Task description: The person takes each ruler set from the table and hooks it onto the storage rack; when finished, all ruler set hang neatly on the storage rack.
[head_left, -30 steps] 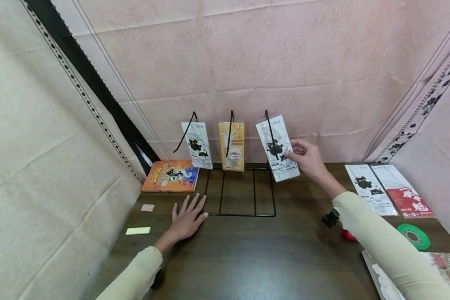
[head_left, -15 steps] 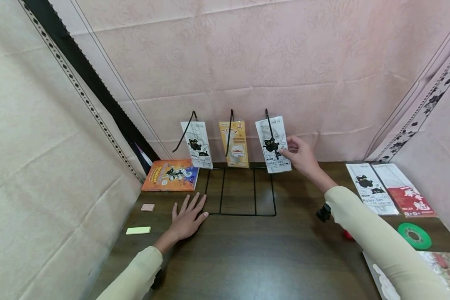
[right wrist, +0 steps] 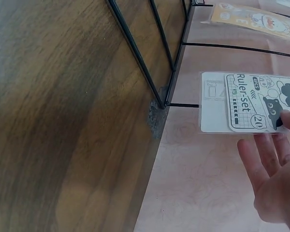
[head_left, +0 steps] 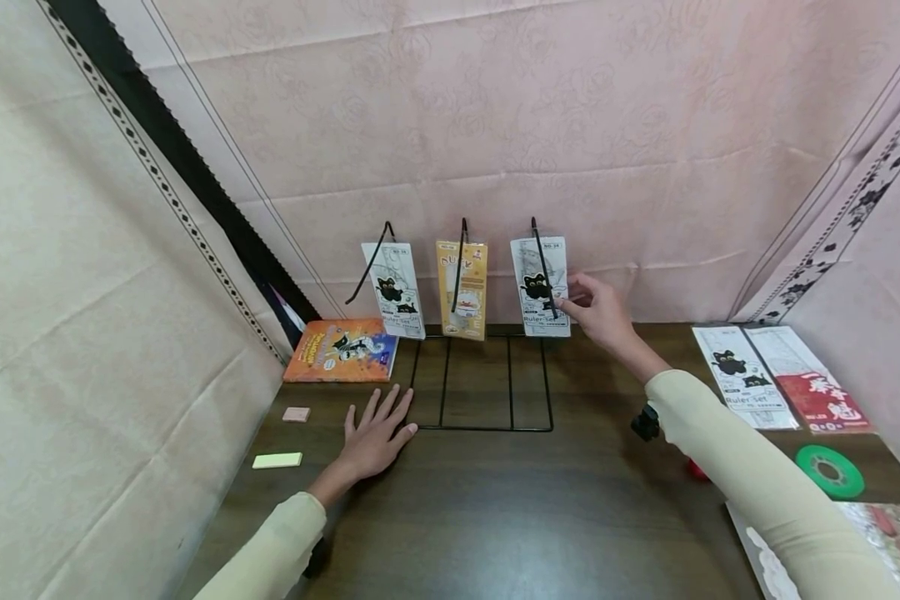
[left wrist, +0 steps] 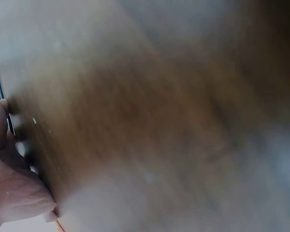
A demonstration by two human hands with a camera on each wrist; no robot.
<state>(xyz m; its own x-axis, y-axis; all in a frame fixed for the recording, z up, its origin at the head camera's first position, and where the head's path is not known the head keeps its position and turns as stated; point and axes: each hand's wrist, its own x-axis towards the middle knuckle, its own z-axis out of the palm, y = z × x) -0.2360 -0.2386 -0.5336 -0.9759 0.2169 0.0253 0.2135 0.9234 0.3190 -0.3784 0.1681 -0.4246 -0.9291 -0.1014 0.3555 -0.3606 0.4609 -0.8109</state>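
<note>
My right hand (head_left: 603, 312) pinches the right edge of a white ruler set pack (head_left: 543, 287), which hangs on the right hook of a black wire rack (head_left: 480, 429). In the right wrist view the thumb lies on the front of the ruler set (right wrist: 239, 104), and some fingers show behind its edge. A yellow pack (head_left: 462, 283) hangs on the middle hook, and another white ruler set (head_left: 397, 292) hangs slightly tilted on the left one. My left hand (head_left: 375, 437) rests with fingers spread on the table at the rack base's left front corner.
An orange book (head_left: 341, 352) lies left of the rack, with a pink block (head_left: 296, 414) and a pale green strip (head_left: 277, 461) nearer. At right lie a ruler set pack (head_left: 746, 379), a red-and-white pack (head_left: 813, 387) and a green ring (head_left: 829, 472). Cloth walls (head_left: 495, 108) enclose the table.
The right-hand ruler set has swung from tilted to nearly upright, and my right hand has shifted slightly left with it. The yellow pack swayed and hangs straighter. My left hand stays put.
</note>
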